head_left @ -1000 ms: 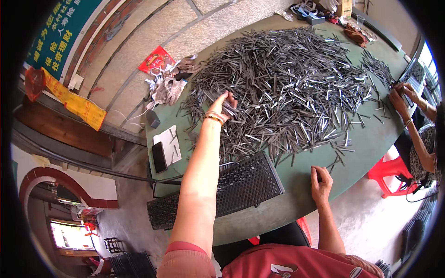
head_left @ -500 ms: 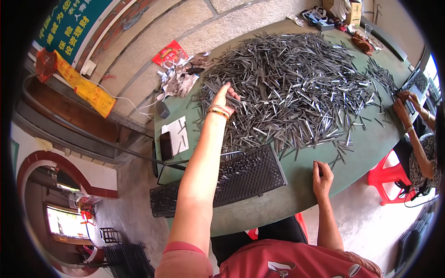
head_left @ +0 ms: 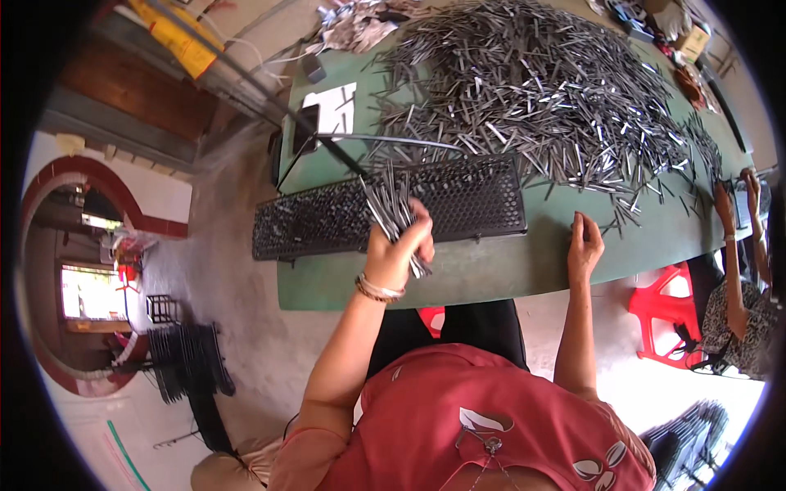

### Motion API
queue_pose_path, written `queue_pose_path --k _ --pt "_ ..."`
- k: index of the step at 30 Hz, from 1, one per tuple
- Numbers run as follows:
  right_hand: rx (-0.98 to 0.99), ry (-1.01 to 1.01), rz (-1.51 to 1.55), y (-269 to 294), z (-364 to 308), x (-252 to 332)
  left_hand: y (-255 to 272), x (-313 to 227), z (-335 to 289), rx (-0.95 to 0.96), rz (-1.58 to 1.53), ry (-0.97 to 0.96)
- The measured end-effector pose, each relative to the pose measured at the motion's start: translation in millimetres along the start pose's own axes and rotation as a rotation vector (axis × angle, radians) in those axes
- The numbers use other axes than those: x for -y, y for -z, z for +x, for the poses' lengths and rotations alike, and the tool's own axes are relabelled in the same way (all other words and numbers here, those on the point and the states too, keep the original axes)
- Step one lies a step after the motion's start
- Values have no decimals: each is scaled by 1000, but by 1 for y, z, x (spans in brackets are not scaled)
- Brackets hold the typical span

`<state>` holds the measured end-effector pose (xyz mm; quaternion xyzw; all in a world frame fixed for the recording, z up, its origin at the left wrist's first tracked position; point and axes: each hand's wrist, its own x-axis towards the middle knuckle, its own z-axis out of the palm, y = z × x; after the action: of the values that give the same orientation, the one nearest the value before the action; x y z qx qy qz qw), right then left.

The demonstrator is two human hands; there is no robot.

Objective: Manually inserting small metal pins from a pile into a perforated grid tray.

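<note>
Left fingers (head_left: 420,231) gripping slim dark strips (head_left: 388,196), glinting, ends fanned unevenly, right fingers (head_left: 591,237) curled, grip unclear

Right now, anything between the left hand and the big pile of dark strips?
Yes: the long black perforated tray lies between the left hand and the pile, with a thin rod along its far side. The strips in that hand overlap the tray in view; clearance can't be told.

Strips (head_left: 389,204) look metallic (glossy in places); the tabletop (head_left: 483,263) looks smooth and matt.
</note>
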<state>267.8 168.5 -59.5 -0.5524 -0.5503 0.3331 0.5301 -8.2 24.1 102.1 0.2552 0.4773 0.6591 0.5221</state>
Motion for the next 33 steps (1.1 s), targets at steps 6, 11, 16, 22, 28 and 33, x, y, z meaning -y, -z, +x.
queue_pose_path --k 6,11,16,22,28,33 --pt "33 1 63 -5 -21 32 76 78 -45 -216 299 -210" --pt "117 63 72 -13 -45 71 121 116 -36 -379 603 -574" --pt "261 143 62 -29 -73 105 131 129 -34 -449 581 -516" --pt "638 -45 192 -75 -120 133 138 132 -30 -392 674 -565" --pt "1065 27 154 -133 -143 158 135 123 -38 -284 702 -556" --pt "1125 440 176 -146 -142 173 127 122 -37 -176 611 -574"
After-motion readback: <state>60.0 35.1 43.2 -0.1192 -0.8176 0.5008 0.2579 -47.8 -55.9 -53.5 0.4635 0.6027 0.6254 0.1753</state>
